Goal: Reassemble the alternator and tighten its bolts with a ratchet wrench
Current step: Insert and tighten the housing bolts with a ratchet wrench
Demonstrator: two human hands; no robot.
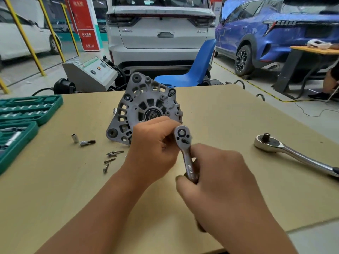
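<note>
The alternator (145, 109) stands on edge mid-table (220, 114), well back from the near edge, bare board to its right. Grey ribbed casting, dark bearing centre. The right hand (216, 180) grips the small ratchet wrench (185, 149); the left hand (154, 147) curls round its head.

Garage floor with white car (159, 33), blue car (275, 37), blue chair (194, 70).

Both forearms enter from six o'clock and reach toward twelve. The left hand (154, 149) is curled, knuckles up, its fingertips pinched near one o'clock. The right hand (218, 182) is closed in a fist, its thumb at nine o'clock.
</note>
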